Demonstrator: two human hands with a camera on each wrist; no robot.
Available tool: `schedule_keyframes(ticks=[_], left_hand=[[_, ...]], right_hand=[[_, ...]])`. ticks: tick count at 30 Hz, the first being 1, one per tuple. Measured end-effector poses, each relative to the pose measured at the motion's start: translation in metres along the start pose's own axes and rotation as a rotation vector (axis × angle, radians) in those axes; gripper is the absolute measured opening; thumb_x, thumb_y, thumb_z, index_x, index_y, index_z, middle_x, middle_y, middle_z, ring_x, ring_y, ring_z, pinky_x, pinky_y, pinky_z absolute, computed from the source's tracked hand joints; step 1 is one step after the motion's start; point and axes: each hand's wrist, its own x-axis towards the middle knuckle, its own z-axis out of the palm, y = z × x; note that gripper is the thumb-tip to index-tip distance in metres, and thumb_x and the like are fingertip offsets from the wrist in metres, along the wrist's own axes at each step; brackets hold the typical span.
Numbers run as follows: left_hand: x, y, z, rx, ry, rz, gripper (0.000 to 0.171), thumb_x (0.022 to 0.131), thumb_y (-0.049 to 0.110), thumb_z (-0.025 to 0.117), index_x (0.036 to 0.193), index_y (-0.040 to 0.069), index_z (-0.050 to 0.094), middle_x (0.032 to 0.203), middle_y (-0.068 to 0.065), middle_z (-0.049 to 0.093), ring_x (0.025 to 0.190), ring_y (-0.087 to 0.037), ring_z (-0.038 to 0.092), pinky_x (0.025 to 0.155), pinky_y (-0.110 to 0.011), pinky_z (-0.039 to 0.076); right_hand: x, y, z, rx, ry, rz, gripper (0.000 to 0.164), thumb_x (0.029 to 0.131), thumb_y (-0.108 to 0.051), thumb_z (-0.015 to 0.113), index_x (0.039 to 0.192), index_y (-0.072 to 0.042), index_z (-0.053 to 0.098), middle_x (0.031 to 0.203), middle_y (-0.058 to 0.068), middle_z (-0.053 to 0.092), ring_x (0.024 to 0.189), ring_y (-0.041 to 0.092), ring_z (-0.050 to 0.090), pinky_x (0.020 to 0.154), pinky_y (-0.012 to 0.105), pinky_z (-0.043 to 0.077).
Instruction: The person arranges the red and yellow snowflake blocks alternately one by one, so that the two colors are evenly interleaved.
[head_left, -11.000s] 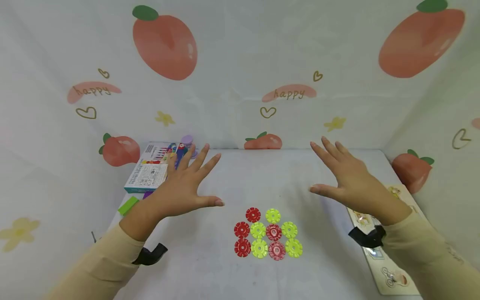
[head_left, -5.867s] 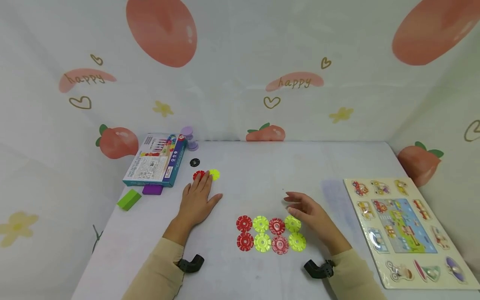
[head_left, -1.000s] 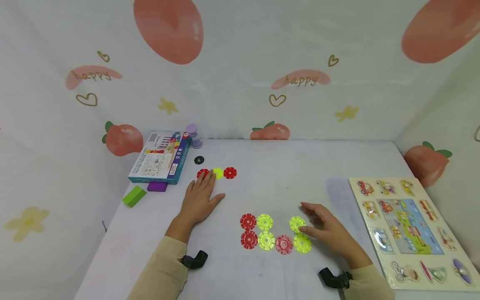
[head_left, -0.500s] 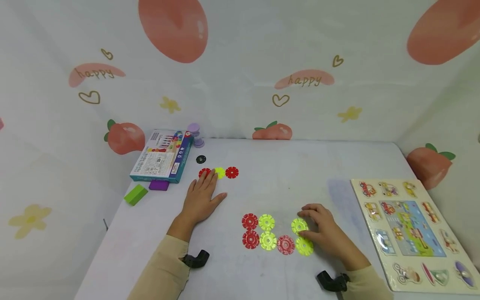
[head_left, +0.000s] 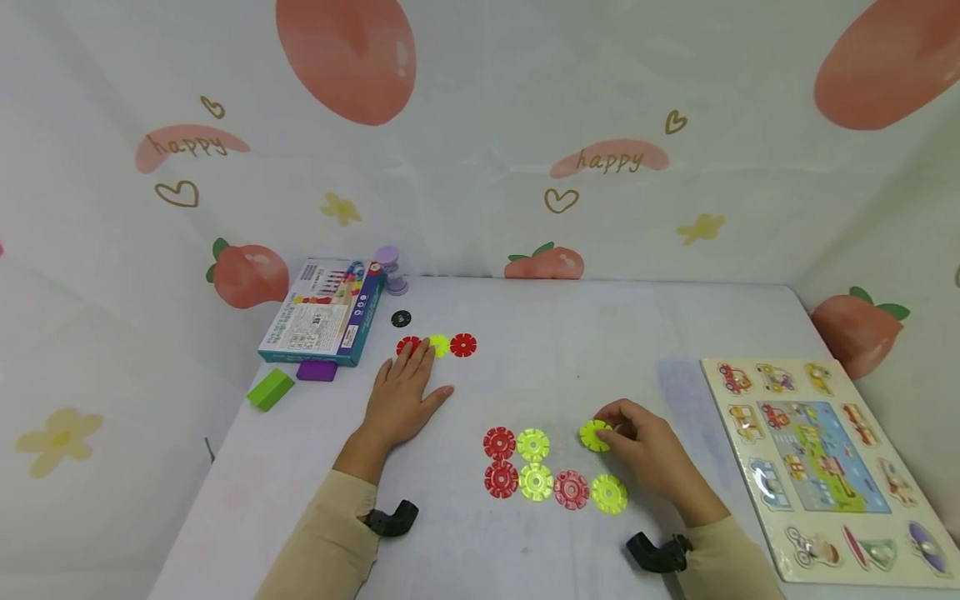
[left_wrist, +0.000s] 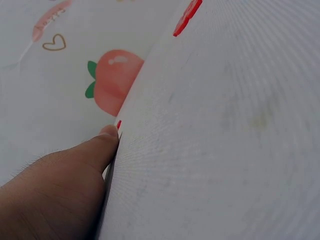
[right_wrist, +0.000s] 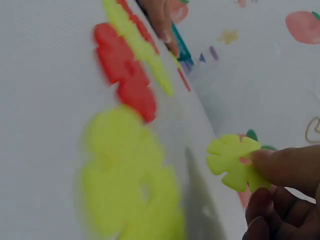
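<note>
My right hand (head_left: 648, 442) pinches a yellow-green notched plastic disc (right_wrist: 232, 161) between thumb and fingers, raised off the table. Below it lie a yellow disc (head_left: 609, 494) and a red disc (head_left: 572, 490). Further left are two red discs, the upper one (head_left: 499, 443) included, and two yellow discs, one being the upper (head_left: 533, 445). My left hand (head_left: 401, 398) lies flat on the table, its fingertips at a back row. In that row are a red disc (head_left: 408, 342) and a yellow disc (head_left: 441, 345), both partly covered, and another red disc (head_left: 463, 345) to their right.
A black disc (head_left: 401, 318) lies behind the row. At back left are a toy box (head_left: 318, 317), a purple block (head_left: 317, 371), a green block (head_left: 271, 389) and a lilac spool-shaped thing (head_left: 389, 267). A wooden picture puzzle board (head_left: 817, 467) lies at right.
My right hand has taken the upper right yellow disc and lifted it off the table. Over the longer span, two reds and a yellow went to the back row. My left hand stays put lately.
</note>
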Motion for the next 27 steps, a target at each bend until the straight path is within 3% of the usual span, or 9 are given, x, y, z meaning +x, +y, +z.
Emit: schedule_keyframes(ticks=[5,9,15,19,21,23,27], left_hand=[[-0.001,0.0,-0.001,-0.009,-0.003,0.0,0.084,0.091,0.067,0.037,0.154,0.016,0.016,0.16,-0.001,0.009,0.144,-0.025,0.0,0.111,-0.055,0.003],[0.0,0.0,0.0,-0.013,0.007,0.007,0.085,0.091,0.068,0.038,0.154,0.016,0.017,0.159,-0.001,0.009,0.144,-0.026,0.001,0.111,-0.055,0.004],[0.0,-0.002,0.002,-0.014,0.026,0.011,0.085,0.09,0.068,0.037,0.154,0.016,0.018,0.159,-0.001,0.01,0.144,-0.025,0.001,0.111,-0.055,0.004],[0.001,-0.003,0.002,-0.007,0.011,0.002,0.086,0.089,0.071,0.035,0.155,0.017,0.016,0.16,0.002,0.007,0.144,-0.023,-0.001,0.112,-0.054,0.003],[0.002,-0.003,0.002,-0.008,0.001,-0.003,0.087,0.089,0.071,0.034,0.155,0.018,0.016,0.16,0.003,0.006,0.144,-0.022,-0.002,0.112,-0.053,0.003],[0.002,-0.002,0.002,-0.008,-0.004,-0.007,0.087,0.089,0.072,0.034,0.155,0.019,0.015,0.16,0.003,0.005,0.144,-0.022,-0.003,0.112,-0.053,0.002],[0.001,-0.003,0.003,-0.007,0.0,-0.008,0.087,0.089,0.071,0.035,0.155,0.019,0.016,0.16,0.003,0.006,0.144,-0.022,-0.002,0.112,-0.054,0.003]], right_hand=[[0.036,-0.025,0.003,0.173,-0.005,-0.032,0.018,0.092,-0.028,0.066,0.109,-0.021,0.062,0.087,0.005,0.06,0.074,0.023,0.061,0.064,0.038,0.054],[0.077,-0.041,0.018,0.287,-0.051,0.016,0.019,0.094,-0.022,0.064,0.113,-0.017,0.062,0.092,0.011,0.059,0.081,0.024,0.065,0.073,0.04,0.055],[0.133,-0.056,0.049,0.279,-0.081,0.162,0.016,0.093,-0.016,0.063,0.109,-0.012,0.063,0.092,0.011,0.06,0.079,0.023,0.064,0.07,0.034,0.054],[0.156,-0.062,0.065,0.291,-0.083,0.209,0.017,0.093,-0.013,0.062,0.11,-0.01,0.061,0.094,0.01,0.062,0.079,0.023,0.064,0.069,0.033,0.054],[0.161,-0.064,0.069,0.227,-0.08,0.201,0.019,0.092,-0.012,0.062,0.111,-0.009,0.06,0.096,0.009,0.061,0.082,0.023,0.063,0.072,0.034,0.054],[0.16,-0.068,0.071,0.073,-0.085,0.133,0.024,0.092,-0.013,0.062,0.115,-0.009,0.06,0.103,0.009,0.059,0.092,0.023,0.059,0.08,0.036,0.051],[0.149,-0.072,0.07,-0.405,-0.172,-0.097,0.04,0.092,-0.021,0.063,0.13,-0.011,0.057,0.131,0.008,0.05,0.12,0.026,0.044,0.1,0.043,0.038]])
